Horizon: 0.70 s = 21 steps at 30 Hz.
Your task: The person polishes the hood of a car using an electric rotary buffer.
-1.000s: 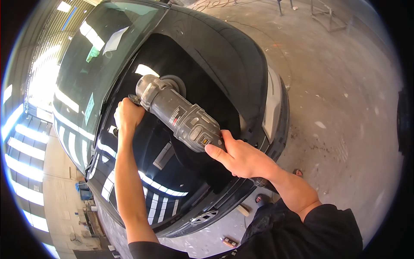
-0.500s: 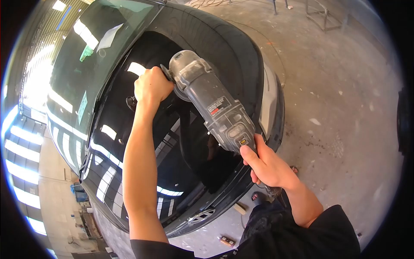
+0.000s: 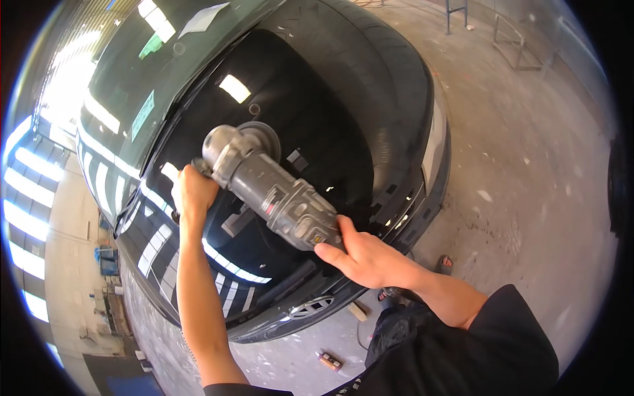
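Observation:
A grey, dusty polisher (image 3: 274, 195) lies over the glossy black hood (image 3: 323, 112) of a car. Its round pad (image 3: 267, 140) shows beyond the head and appears to rest on the hood. My left hand (image 3: 194, 195) is closed around the side handle by the head, which it mostly hides. The rear of the body is in my right hand (image 3: 362, 254), thumb on top near the switch. Under the tool, the hood mirrors bright windows.
The windshield (image 3: 142, 79) is at the upper left, with papers behind or on it. The car's front grille and badge (image 3: 312, 308) face me. On the floor lie a small boxy object (image 3: 329, 360) and a wooden block (image 3: 357, 311). A metal frame (image 3: 518, 49) stands at the upper right.
Both hands have swung the polisher to the left and nearer across the hood. Its head has turned, and more of the pad shows. The view has shifted slightly too.

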Tool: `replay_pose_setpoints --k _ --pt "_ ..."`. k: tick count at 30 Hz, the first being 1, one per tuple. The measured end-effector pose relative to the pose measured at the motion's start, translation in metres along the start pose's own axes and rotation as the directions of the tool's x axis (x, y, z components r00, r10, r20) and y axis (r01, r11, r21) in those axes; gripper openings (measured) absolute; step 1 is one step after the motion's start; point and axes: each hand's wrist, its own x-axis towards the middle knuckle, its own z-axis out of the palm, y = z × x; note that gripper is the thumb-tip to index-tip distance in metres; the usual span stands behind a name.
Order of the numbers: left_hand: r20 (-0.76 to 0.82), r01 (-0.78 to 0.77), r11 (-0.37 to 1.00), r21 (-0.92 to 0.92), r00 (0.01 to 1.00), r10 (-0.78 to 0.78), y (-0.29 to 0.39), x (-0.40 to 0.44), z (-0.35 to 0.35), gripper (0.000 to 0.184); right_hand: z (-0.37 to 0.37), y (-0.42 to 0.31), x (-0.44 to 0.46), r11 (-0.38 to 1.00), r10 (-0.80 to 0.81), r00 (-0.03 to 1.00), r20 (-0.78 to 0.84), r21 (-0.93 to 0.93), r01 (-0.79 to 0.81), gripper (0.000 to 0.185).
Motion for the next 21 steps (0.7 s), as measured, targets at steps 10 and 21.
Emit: replay_pose_setpoints --k 10,21 --pt "-0.116 0.308 0.951 -0.009 0.945 -0.307 -0.197 -0.096 0.020 0.034 0.080 -0.022 0.068 0.946 -0.184 0.930 0.319 -0.200 0.256 0.080" --pt "-0.081 0.350 0.936 0.032 0.934 -0.347 -0.133 -0.018 0.004 0.036 -0.007 -0.067 0.100 0.985 -0.012 0.922 0.386 -0.152 0.077 0.084"
